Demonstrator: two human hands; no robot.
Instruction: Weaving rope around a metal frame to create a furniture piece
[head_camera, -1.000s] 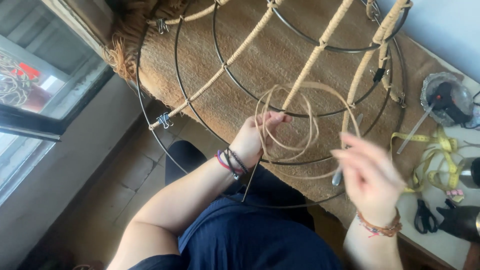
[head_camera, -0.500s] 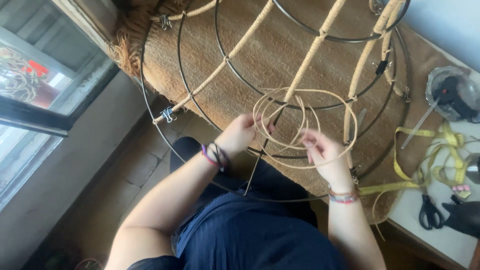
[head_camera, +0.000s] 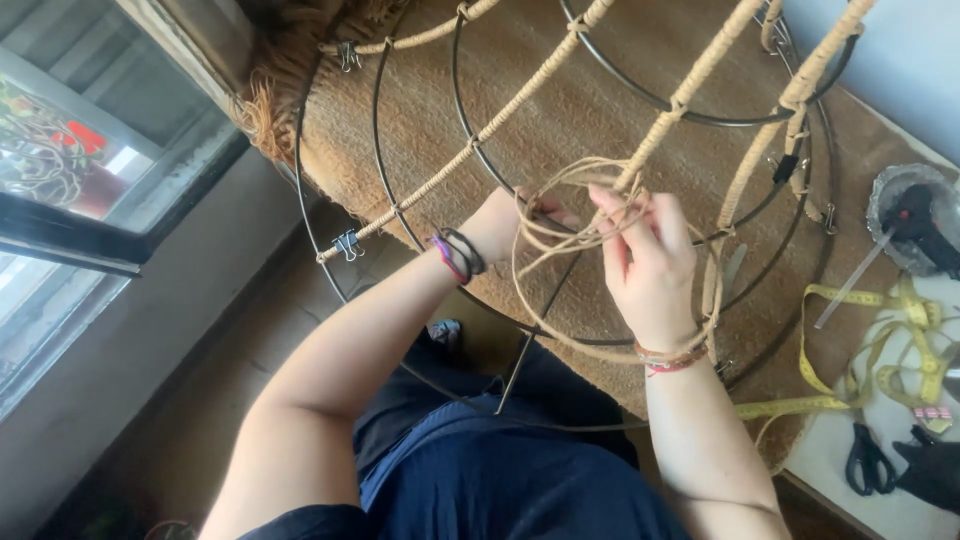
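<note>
Head cam, looking straight down: the wire frame (head_camera: 420, 150) is a big dome of dark metal rings tipped on its side, long axis running from the person's lap up and away toward the top of the shot. Some ribs are wrapped in tan cord, others are bare wire. It sits over a brown woven mat (head_camera: 560, 110), with a small binder clip (head_camera: 347, 243) on one ring.

Left hand (head_camera: 505, 222) reaches in from lower left with its palm turned away, fingers curled around the coil of tan cord (head_camera: 585, 215), dark bands on the wrist. Right hand (head_camera: 650, 265) comes up from below, back of the hand to the camera, fingertips pressed together pinching the cord loops near a wrapped rib.

The cord is loose, thin and pale, looped in several uneven rings between both hands.

Off to the right there's a yellow tape measure (head_camera: 880, 340) and black scissors (head_camera: 868, 460).
</note>
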